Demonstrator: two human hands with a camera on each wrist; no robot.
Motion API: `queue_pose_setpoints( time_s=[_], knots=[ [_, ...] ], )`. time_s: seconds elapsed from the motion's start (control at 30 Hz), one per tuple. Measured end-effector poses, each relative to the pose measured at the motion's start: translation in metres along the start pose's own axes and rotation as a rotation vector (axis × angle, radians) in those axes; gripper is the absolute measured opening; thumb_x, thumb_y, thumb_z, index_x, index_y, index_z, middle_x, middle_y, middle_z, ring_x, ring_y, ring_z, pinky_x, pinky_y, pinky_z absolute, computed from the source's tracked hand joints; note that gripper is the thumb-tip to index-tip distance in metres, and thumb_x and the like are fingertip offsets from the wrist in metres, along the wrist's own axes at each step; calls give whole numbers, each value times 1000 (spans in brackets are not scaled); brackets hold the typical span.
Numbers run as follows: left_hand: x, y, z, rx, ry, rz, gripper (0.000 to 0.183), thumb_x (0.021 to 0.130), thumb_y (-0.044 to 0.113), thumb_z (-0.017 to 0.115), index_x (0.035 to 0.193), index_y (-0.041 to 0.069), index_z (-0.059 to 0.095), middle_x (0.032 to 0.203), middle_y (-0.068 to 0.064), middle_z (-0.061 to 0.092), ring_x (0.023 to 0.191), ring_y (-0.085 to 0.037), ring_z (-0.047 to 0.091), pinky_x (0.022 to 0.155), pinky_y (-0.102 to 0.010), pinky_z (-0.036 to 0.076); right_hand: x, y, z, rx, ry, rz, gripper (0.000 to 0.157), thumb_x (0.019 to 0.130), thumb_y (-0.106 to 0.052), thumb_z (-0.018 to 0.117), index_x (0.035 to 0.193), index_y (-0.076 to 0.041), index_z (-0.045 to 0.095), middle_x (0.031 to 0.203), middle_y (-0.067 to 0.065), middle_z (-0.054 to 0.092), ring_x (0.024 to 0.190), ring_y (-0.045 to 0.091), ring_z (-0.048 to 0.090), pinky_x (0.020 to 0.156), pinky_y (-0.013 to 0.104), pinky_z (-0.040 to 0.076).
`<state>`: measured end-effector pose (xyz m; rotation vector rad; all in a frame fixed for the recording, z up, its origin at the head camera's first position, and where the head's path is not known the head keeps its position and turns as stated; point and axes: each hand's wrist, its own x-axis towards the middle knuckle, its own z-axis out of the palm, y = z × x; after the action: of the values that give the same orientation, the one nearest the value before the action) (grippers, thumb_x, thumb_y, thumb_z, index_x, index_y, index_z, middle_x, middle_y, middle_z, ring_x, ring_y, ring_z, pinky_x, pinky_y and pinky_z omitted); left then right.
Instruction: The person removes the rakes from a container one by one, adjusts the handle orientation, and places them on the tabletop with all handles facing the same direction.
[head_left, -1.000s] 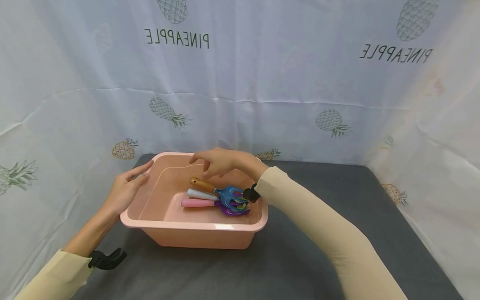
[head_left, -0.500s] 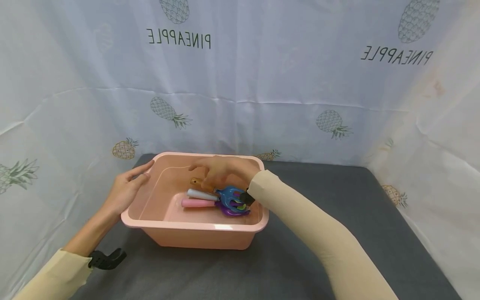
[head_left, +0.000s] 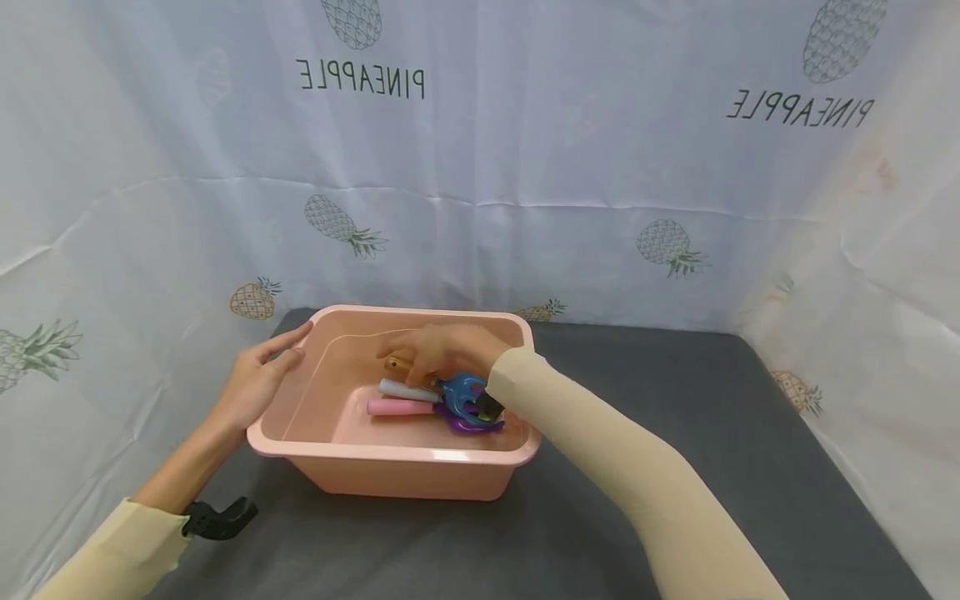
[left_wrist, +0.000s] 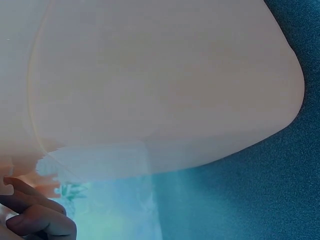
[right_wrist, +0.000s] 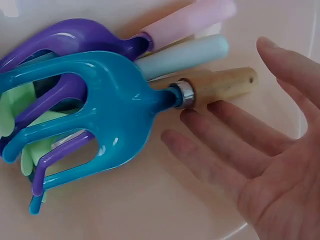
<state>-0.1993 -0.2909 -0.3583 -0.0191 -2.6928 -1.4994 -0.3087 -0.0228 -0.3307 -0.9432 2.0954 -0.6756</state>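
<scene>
A pink plastic basin stands on a dark cloth, and my left hand holds its left rim. Inside it several garden hand tools lie in a pile. On top is a blue hand fork with a wooden handle. My right hand reaches over that handle, fingers nearly straight; fingertips are at or touching its side, thumb apart on the other side. Beneath lies a purple hand fork with a pink handle. A pale blue handle lies between; green parts show under the tines, mostly hidden.
The dark grey table cloth extends to the right of the basin. White curtain printed with pineapples hangs behind and along both sides, close to the basin's left and back.
My right hand has lowered into the basin, from above the tools down to the wooden handle of the blue fork. The left hand has stayed at the rim.
</scene>
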Motion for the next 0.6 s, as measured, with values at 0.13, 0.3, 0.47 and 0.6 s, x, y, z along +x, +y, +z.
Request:
queue_pose_setpoints(
  time_s=[0.13,0.3,0.47,0.6],
  knots=[
    [1,-1,0,-2,1,1,53,111,38,43,161,21,38,164,-19,39,128,-14,57,80,-8,49,3,3,2,-53,-4,-8,74,92,7,65,158,-16,43,158,7,43,113,24,52,73,38,49],
    [0,-2,-2,-22,0,13,54,111,37,45,161,18,38,163,-21,38,105,18,52,80,-9,50,7,6,2,-232,11,-7,83,89,6,68,162,-23,38,166,-3,37,127,19,47,66,25,47],
    [0,-3,-3,-21,4,18,53,111,36,45,161,17,38,163,-23,38,100,21,53,78,-10,51,14,7,7,-454,66,-33,77,89,4,67,158,-24,46,167,-9,37,124,14,56,60,16,47],
    [1,-2,-1,-5,0,14,53,111,36,45,161,20,38,164,-21,38,102,21,50,78,-10,51,15,8,12,-627,126,-50,64,94,-5,68,153,-24,53,161,-7,46,125,14,59,87,20,57]
  ],
)
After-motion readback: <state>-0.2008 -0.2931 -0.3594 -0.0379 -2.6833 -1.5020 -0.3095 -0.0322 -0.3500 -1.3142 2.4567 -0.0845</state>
